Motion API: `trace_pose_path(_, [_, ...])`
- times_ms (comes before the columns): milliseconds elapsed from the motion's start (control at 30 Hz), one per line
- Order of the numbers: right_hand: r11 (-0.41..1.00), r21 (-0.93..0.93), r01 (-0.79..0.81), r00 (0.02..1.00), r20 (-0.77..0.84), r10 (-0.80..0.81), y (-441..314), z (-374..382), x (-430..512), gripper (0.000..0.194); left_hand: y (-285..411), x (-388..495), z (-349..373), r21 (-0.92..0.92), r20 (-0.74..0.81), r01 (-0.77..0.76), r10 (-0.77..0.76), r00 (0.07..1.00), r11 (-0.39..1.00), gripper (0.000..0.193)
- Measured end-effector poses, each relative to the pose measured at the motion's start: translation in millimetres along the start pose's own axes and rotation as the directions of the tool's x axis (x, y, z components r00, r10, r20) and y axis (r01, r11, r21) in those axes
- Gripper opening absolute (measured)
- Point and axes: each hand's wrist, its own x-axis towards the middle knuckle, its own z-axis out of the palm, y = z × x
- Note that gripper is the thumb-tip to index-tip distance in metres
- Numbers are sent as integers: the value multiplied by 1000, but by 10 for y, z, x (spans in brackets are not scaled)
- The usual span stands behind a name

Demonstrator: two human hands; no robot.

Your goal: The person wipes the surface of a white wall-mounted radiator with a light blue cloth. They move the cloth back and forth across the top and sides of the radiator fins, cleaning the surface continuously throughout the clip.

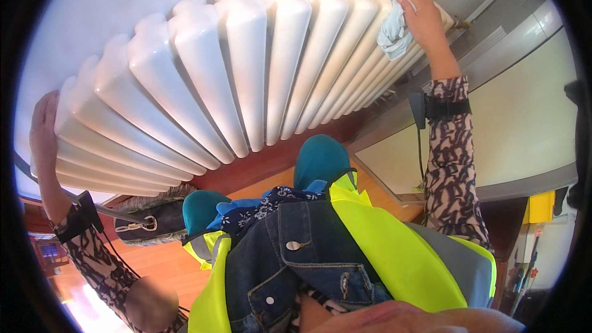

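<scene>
A white column radiator (245, 23) spans the view before me along the wall. At its right end my right hand (421, 21) grips a crumpled pale blue cloth (395, 39), which lies against the top and front of the end columns. My left hand (45, 134) is at the radiator's far left end, touching its side. The left fingers lie close together, and their tips are partly hidden, so whether they grip the edge is unclear.
A flat mop (150, 222) with a fringed dark head lies on the orange-brown floor (259, 185) below the radiator; its pole runs left behind my left wrist. A pale panel (508, 115) stands to the right. A yellow object (541, 207) is at the lower right.
</scene>
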Motion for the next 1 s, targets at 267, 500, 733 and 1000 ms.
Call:
trace_pose_path(267, [989,-35,141,978,158,-133,315,171,331,24,-146,14,22,13,-39,-39,40,998,999,41])
trace_pose_path(500, [998,43,51,955,289,-61,367,473,604,28,-79,2,11,-11,13,29,-29,1000,1000,41])
trace_pose_path(733, [988,43,151,989,3,-151,105,215,81,26,-84,-2,-3,-52,19,-1,2,1000,999,40])
trace_pose_path(1000, [983,-75,169,958,-220,-182,-34,165,-184,22,-195,5,15,-33,29,-15,16,999,999,41])
